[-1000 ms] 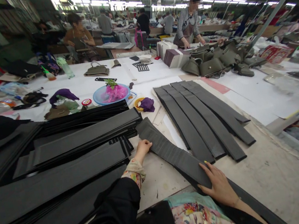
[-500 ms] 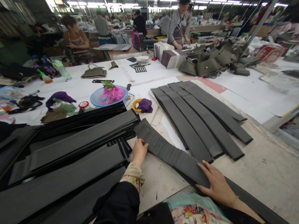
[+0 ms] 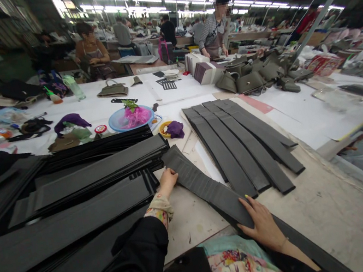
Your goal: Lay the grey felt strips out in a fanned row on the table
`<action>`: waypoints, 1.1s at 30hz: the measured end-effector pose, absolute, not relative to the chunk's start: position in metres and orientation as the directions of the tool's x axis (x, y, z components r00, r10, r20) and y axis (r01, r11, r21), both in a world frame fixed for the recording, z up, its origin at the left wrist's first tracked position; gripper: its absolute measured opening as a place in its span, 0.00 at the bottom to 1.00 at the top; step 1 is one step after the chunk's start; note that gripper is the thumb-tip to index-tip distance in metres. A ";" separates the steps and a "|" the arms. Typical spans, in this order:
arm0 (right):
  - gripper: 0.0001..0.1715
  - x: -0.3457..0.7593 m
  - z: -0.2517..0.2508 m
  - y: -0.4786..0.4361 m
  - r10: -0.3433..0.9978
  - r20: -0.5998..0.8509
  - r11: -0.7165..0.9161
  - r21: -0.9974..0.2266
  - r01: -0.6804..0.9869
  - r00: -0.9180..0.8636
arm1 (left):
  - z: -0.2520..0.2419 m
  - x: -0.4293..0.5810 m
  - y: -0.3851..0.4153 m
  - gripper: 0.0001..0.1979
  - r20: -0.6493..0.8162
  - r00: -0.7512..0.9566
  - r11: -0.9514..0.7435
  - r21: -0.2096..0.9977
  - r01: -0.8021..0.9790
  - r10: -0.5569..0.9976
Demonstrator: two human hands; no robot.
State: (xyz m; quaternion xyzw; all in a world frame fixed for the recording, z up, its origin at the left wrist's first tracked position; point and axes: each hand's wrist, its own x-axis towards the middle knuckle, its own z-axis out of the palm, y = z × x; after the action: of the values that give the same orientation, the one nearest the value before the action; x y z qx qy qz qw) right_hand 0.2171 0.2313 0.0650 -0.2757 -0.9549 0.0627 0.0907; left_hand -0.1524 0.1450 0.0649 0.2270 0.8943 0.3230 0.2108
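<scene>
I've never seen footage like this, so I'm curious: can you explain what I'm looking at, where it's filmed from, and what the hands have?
This comes from one camera worn on a person's head, looking down at their own bare hands. The left hand and right hand both touch one long dark grey strip on a pale work table. More strips lie stacked to the left and fanned out to the right. Further off sit olive handbags, and a co-worker stands across the table.
</scene>
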 end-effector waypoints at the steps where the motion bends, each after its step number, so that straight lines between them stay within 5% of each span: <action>1: 0.38 0.217 0.065 0.231 0.538 0.137 0.840 -0.171 0.515 -0.832 | 0.065 -0.154 0.147 0.04 -0.241 -0.806 0.679 0.691 0.249 0.541; 8: 0.39 0.217 0.063 0.231 0.560 0.132 0.823 -0.202 0.531 -0.818 | 0.079 -0.154 0.146 0.05 -0.311 -0.766 0.518 0.855 0.033 0.563; 12: 0.41 0.217 0.064 0.231 0.578 0.105 0.806 -0.232 0.545 -0.810 | 0.082 -0.119 0.132 0.16 -0.373 -0.639 0.338 0.923 -0.183 0.672; 14: 0.42 0.217 0.066 0.231 0.590 0.070 0.792 -0.243 0.560 -0.804 | 0.078 -0.088 0.126 0.19 -0.465 -0.428 0.190 0.817 -0.544 0.775; 16: 0.43 0.216 0.068 0.230 0.607 0.028 0.773 -0.254 0.582 -0.794 | 0.072 -0.053 0.123 0.21 -0.500 -0.249 0.200 0.681 -0.705 0.829; 19: 0.44 0.213 0.072 0.229 0.629 -0.022 0.743 -0.277 0.609 -0.777 | 0.069 -0.006 0.126 0.25 -0.535 -0.148 0.277 0.632 -0.724 0.832; 26: 0.52 0.215 0.085 0.235 0.628 -0.146 0.644 -0.453 0.616 -0.764 | 0.087 0.026 0.143 0.27 -0.649 -0.343 0.314 0.679 -0.663 0.679; 33: 0.44 0.218 0.109 0.279 0.600 -0.165 0.353 -0.823 0.444 -0.783 | 0.104 0.036 0.139 0.23 -0.440 -0.459 0.109 0.802 -0.587 0.772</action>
State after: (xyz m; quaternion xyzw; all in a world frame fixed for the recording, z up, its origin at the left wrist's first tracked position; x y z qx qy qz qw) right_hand 0.2183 0.2791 0.1087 -0.3187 -0.8185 0.4709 0.0827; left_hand 0.0362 0.1390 0.1040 0.0855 0.5397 0.6620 0.5130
